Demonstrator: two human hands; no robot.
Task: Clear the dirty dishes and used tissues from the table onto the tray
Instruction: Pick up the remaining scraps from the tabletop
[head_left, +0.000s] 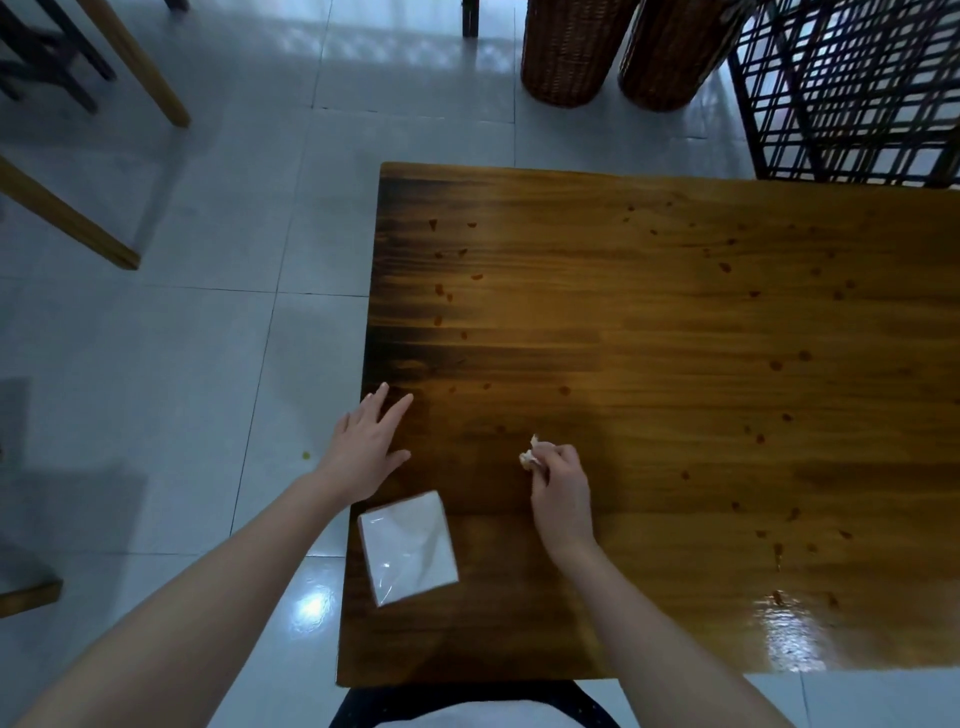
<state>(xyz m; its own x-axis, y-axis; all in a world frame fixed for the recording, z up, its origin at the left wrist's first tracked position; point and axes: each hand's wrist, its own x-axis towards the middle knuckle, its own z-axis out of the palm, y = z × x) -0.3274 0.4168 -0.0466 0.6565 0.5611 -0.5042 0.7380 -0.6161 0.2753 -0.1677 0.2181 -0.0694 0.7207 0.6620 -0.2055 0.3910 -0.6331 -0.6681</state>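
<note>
Head view: left hand (366, 449) spread flat at table (675, 338) edge; right hand (563, 491) pinches seemingly crumpled tissue (530, 456).

tissue pack (409, 546) near table (675, 322) corner, tabletop beyond bare

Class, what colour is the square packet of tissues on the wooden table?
White: the square plastic-wrapped tissue packet shows best in the head view.

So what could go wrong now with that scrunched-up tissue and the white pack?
1. The right hand only pinches the crumpled tissue at its fingertips, and no tray is in view, so it might drop on the way.
2. The tissue pack lies at the left edge of the table, right by the left hand; pulling that hand back could knock it off.
</note>
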